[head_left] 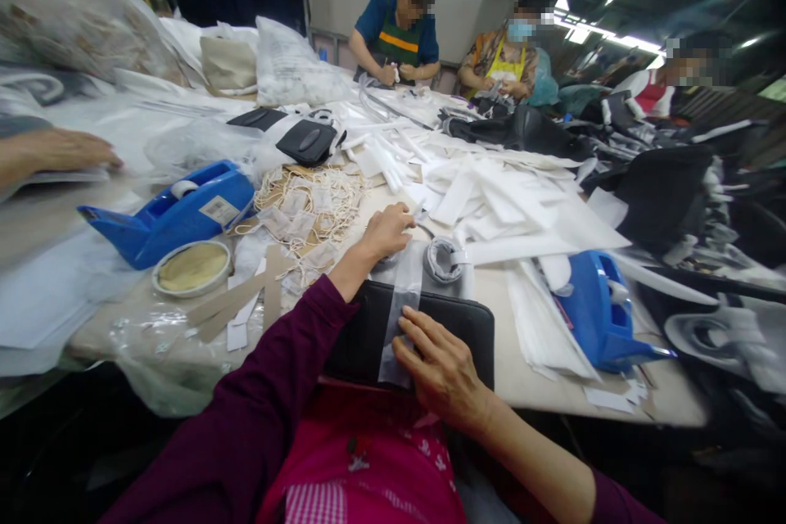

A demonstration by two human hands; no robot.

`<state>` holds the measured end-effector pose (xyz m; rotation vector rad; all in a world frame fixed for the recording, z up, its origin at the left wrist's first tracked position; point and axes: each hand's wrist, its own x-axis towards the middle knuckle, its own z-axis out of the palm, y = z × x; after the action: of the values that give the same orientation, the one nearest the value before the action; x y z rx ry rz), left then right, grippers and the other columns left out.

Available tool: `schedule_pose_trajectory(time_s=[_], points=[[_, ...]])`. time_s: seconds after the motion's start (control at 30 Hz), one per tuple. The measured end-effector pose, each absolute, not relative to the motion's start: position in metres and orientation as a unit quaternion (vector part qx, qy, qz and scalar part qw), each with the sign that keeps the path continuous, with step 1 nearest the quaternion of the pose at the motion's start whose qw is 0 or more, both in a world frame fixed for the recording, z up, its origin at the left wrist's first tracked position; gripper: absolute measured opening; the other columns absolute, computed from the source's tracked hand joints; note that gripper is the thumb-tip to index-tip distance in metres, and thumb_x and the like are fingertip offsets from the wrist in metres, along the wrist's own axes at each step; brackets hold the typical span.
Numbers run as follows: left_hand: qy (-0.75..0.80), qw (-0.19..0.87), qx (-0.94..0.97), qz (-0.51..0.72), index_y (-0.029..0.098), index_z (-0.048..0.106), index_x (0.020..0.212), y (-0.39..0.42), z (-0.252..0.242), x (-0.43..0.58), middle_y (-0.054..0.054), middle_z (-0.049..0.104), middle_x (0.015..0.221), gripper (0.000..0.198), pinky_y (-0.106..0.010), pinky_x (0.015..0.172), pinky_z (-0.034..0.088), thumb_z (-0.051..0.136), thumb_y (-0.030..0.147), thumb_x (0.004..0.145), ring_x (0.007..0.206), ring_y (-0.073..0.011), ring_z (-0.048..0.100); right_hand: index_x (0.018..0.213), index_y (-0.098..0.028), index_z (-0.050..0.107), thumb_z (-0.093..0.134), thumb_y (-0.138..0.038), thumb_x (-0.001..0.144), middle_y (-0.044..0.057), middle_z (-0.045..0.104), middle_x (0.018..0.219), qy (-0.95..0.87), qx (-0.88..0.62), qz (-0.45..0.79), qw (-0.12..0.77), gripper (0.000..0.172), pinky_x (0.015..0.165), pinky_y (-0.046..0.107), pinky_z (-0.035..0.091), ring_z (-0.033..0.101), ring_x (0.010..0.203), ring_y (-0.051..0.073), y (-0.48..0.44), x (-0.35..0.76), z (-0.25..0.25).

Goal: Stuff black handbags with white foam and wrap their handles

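A flat black bag or case (467,327) with rounded corners lies at the table's front edge, close against my body. A translucent white strip (402,295) runs across it from front to back. My right hand (445,368) rests on the case with its fingers stretched out, fingertips on the strip. Beyond the case's far edge, my left hand (390,231) has its fingers bent together near the strip's far end; what is in them is hidden. Just right of it sits a rolled grey strap (443,259) with a white wrap.
Blue tape dispensers stand left (178,209) and right (598,307). A round tin (191,266), a heap of strings with tags (307,205) and white foam sheets (491,196) cover the table (512,385). Another person's hand (67,149) is at left; several co-workers (396,33) work opposite.
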<state>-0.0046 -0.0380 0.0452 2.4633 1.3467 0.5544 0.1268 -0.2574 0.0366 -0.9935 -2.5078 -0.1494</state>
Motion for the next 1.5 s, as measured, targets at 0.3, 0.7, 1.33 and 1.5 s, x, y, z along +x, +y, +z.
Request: schedule_pose_trajectory(time_s=[0.3,0.7,1.33,1.5], points=[[0.196,0.169,0.904,0.341,0.017,0.064,0.108,-0.159,0.069,-0.055,-0.007,0.066,0.111,0.031,-0.036,0.1,0.046,0.043,0.007,0.087,0.111,-0.0179,0.057,0.104,-0.014,0.062,0.046,-0.009,0.084,0.015,0.057,0.122,-0.905,-0.361,-0.066,0.215,0.027,0.107,0.044,0.04,0.037,0.132,0.029,-0.263,0.123,0.034],[0.14,0.085,0.945,0.282,0.018,0.049,0.131,-0.198,0.02,-0.076,-0.01,0.049,0.139,0.04,-0.045,0.113,0.035,0.052,0.023,0.091,0.133,-0.0206,0.04,0.091,-0.017,0.061,0.058,-0.036,0.083,0.005,0.064,0.085,-0.387,-0.699,0.213,0.563,0.02,0.072,0.031,0.047,0.059,0.08,0.019,-0.369,0.154,-0.009],[0.155,-0.009,0.968,0.197,0.018,0.041,0.139,-0.212,0.024,-0.076,-0.01,0.032,0.15,0.05,-0.045,0.115,0.026,0.045,0.037,0.093,0.141,-0.0228,0.024,0.056,-0.015,0.056,0.066,-0.034,0.069,-0.002,0.056,0.048,-0.304,-0.621,0.472,0.547,0.025,0.041,0.02,0.029,0.041,0.039,0.007,-0.397,0.051,-0.037],[0.156,-0.012,0.969,0.194,0.019,0.04,0.139,-0.212,0.023,-0.073,-0.01,0.032,0.15,0.049,-0.044,0.115,0.026,0.045,0.036,0.093,0.141,-0.0222,0.024,0.059,-0.016,0.052,0.065,-0.038,0.069,0.003,0.062,0.051,-0.248,-0.57,0.539,0.568,0.027,0.04,0.019,0.033,0.049,0.038,0.01,-0.4,0.026,-0.046]])
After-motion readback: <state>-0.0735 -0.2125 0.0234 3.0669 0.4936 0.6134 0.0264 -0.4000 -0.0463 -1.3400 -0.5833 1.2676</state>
